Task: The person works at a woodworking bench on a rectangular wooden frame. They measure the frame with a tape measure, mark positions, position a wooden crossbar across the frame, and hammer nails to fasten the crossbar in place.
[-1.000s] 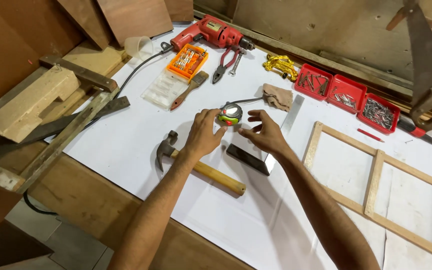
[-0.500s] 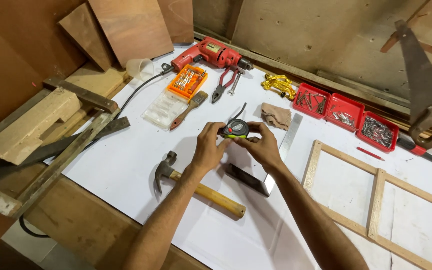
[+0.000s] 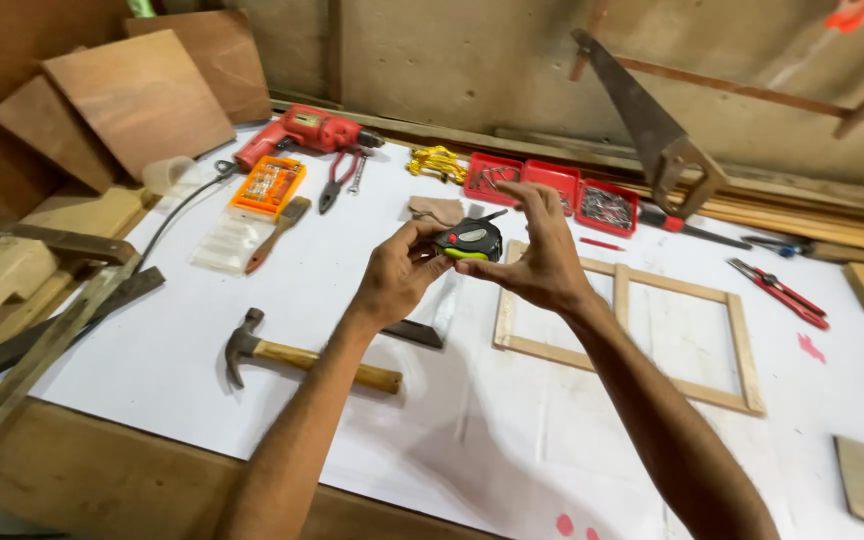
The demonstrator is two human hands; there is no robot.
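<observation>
both hands, left hand [image 3: 392,285] and right hand [image 3: 537,262], pinch the small tape measure [image 3: 469,240] above the counter [image 3: 202,330]; it looks rigid, light, best gripped by its case sides.

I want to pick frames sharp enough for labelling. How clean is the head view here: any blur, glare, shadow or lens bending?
Head view: even soft light, no strong glare on the white sheet; tape measure held between left hand and right hand reads sharp; faint arm shadows; wide-angle bending stretches the forearms at the bottom edge.
</observation>
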